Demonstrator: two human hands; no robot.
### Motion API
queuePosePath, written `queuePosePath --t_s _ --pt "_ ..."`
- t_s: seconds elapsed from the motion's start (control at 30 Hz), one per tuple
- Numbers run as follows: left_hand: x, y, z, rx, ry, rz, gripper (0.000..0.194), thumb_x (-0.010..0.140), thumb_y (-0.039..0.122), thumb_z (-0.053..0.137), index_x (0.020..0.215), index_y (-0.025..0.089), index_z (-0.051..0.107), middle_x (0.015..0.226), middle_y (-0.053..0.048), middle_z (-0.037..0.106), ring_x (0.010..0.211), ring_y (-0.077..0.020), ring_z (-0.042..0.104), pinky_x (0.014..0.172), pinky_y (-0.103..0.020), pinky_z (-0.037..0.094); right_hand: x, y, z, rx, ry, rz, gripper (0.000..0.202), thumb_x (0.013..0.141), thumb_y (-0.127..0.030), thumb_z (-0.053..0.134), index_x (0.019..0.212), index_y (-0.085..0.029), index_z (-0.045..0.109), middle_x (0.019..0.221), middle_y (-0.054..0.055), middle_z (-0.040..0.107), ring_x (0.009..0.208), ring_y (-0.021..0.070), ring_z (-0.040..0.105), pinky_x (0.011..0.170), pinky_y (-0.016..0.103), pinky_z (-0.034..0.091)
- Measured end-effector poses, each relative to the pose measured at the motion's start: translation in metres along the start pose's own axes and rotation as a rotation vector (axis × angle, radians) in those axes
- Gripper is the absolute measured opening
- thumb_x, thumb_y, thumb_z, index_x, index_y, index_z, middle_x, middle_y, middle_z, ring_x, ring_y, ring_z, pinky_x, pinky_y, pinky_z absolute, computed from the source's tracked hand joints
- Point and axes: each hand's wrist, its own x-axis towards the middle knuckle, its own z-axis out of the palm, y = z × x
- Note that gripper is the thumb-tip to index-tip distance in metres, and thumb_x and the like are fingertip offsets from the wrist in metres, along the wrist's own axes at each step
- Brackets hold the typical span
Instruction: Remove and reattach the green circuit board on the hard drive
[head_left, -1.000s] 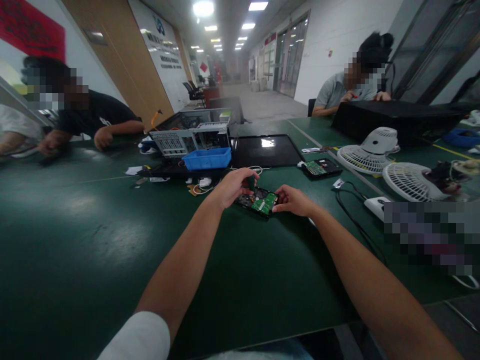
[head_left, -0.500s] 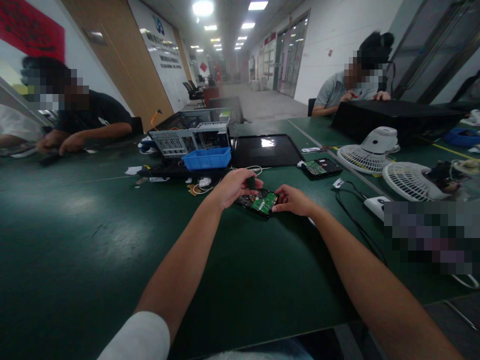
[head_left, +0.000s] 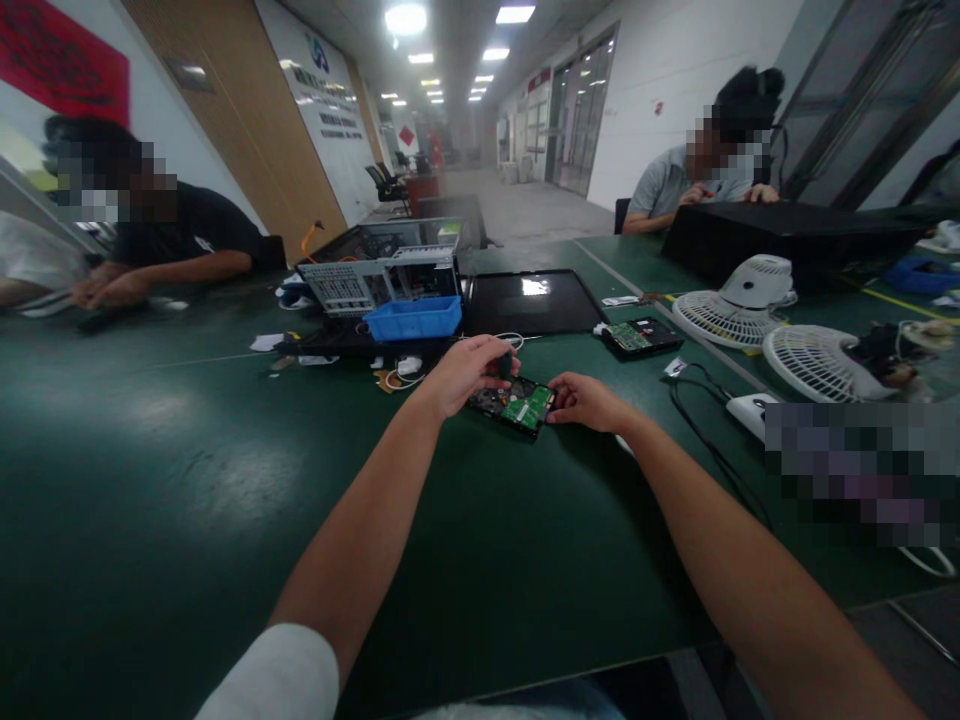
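Note:
A hard drive with a green circuit board (head_left: 529, 404) lies circuit side up on the dark green table (head_left: 480, 560). Over its left part, my left hand (head_left: 474, 374) is closed around a short dark tool (head_left: 505, 366), which stands roughly upright; its tip is too small to make out. The fingers of my right hand (head_left: 585, 400) pinch the drive's right edge. Beyond my left hand a white cable rests on the table.
Behind the hands are a blue tray (head_left: 415, 318), an opened computer case (head_left: 345, 287) and a black panel (head_left: 534, 301). To the right lie another drive (head_left: 642, 337), white fan parts (head_left: 731, 310) and a power strip (head_left: 750, 413). Two people sit across the table.
The dark tool in my left hand has shifted very slightly. At the far left, a person's hands have drawn together. My right hand stays at the drive's edge.

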Motion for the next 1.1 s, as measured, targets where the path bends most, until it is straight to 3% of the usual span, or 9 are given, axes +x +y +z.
queuePosePath --t_s 0.2,0.3,0.37,0.47,0.53,0.67,0.83,0.97,1.1 --pt "-0.004 0.010 -0.004 -0.017 -0.010 0.063 0.032 0.085 0.044 0.072 0.096 0.015 0.069 0.097 -0.010 0.071 0.094 -0.0213 0.068 0.075 -0.031 0.056 -0.009 -0.012 -0.014 0.189 -0.022 -0.011 0.071 0.064 -0.033 0.091 0.126 -0.019 0.060 0.084 0.000 0.068 0.070 0.0144 0.063 0.064 0.028 0.052" --pt "-0.009 0.018 0.004 -0.048 -0.030 0.128 0.031 0.087 0.044 0.072 0.095 0.015 0.069 0.098 -0.009 0.070 0.094 -0.0196 0.067 0.074 -0.029 0.055 -0.012 -0.027 -0.019 0.249 0.211 -0.088 0.056 0.072 -0.045 0.086 0.118 -0.021 0.065 0.083 0.000 0.066 0.071 0.0149 0.061 0.066 0.030 0.053" --pt "-0.013 0.020 0.015 -0.084 -0.048 0.182 0.028 0.088 0.042 0.072 0.095 0.016 0.068 0.101 -0.008 0.069 0.095 -0.0179 0.066 0.076 -0.028 0.055 -0.013 -0.042 -0.016 0.323 0.283 -0.176 0.048 0.077 -0.051 0.082 0.113 -0.022 0.068 0.093 0.002 0.069 0.082 0.0175 0.065 0.075 0.033 0.055" --pt "-0.017 0.015 0.033 -0.122 -0.071 0.207 0.027 0.087 0.041 0.074 0.096 0.017 0.068 0.103 -0.006 0.068 0.095 -0.0169 0.065 0.083 -0.032 0.056 -0.017 -0.067 -0.003 0.427 0.162 -0.276 0.043 0.084 -0.053 0.077 0.115 -0.025 0.069 0.118 0.006 0.071 0.110 0.0224 0.066 0.097 0.039 0.053" --pt "-0.016 0.007 0.042 -0.108 -0.078 0.211 0.029 0.086 0.044 0.075 0.097 0.017 0.069 0.099 -0.005 0.068 0.089 -0.0155 0.065 0.082 -0.031 0.055 -0.021 -0.079 0.007 0.476 0.063 -0.307 0.047 0.083 -0.053 0.079 0.119 -0.025 0.068 0.122 0.007 0.070 0.115 0.0239 0.065 0.102 0.040 0.051" --pt "-0.011 0.002 0.047 0.037 -0.047 0.225 0.032 0.085 0.046 0.075 0.098 0.017 0.071 0.094 -0.006 0.069 0.078 -0.0146 0.063 0.074 -0.029 0.053 -0.027 -0.089 0.013 0.542 -0.004 -0.300 0.056 0.081 -0.050 0.082 0.127 -0.025 0.064 0.116 0.006 0.072 0.103 0.0230 0.069 0.096 0.040 0.055" --pt "-0.035 0.038 0.042 0.248 0.199 0.376 0.029 0.074 0.035 0.085 0.095 0.020 0.073 0.101 -0.007 0.069 0.096 -0.0216 0.063 0.075 -0.029 0.051 -0.021 -0.078 0.005 0.476 0.027 -0.260 0.043 0.086 -0.049 0.076 0.119 -0.022 0.065 0.097 0.004 0.072 0.085 0.0193 0.068 0.086 0.038 0.056" --pt "-0.112 0.057 0.029 0.138 -0.057 0.084 0.033 0.073 0.055 0.078 0.091 0.027 0.076 0.074 -0.009 0.065 0.074 -0.0264 0.063 0.056 -0.037 0.046 -0.012 -0.057 -0.003 0.308 0.264 -0.182 0.038 0.081 -0.047 0.077 0.105 -0.023 0.060 0.099 0.005 0.070 0.092 0.0232 0.067 0.081 0.038 0.056" --pt "-0.182 0.041 0.007 0.222 -0.508 -0.117 0.040 0.042 0.061 0.083 0.081 0.052 0.078 0.063 -0.006 0.062 0.055 -0.0255 0.056 0.045 -0.031 0.017 -0.010 -0.049 -0.005 -0.231 0.501 -0.086 0.035 0.080 -0.045 0.077 0.104 -0.022 0.062 0.100 0.008 0.069 0.098 0.0282 0.064 0.091 0.043 0.051"
